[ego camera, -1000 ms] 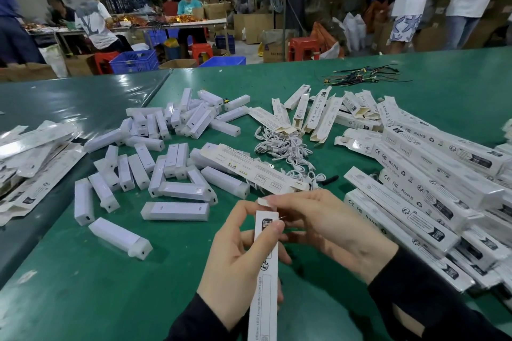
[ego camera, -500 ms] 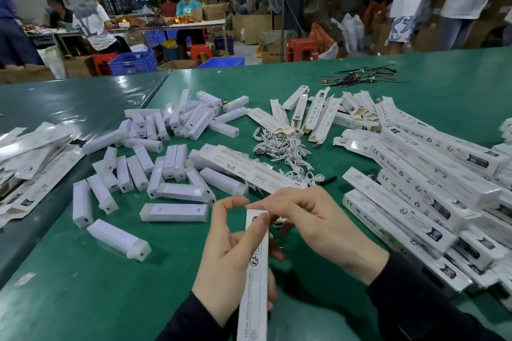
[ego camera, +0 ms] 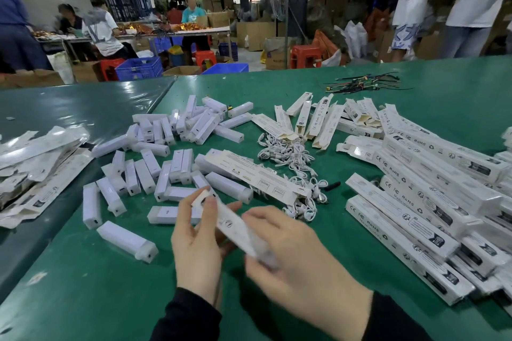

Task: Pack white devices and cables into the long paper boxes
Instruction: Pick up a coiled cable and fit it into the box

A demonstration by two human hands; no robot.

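Green counter (ego camera: 360,108) in a busy warehouse; long paper box (ego camera: 235,225) is clamped between left grip (ego camera: 198,246) and right grip (ego camera: 293,255).

even indoor light, glare on left table (ego camera: 83,102), motion-blurred hands (ego camera: 291,252), wide-angle edge bending

Matt paper boxes (ego camera: 410,232); glossy tabletop (ego camera: 83,102)
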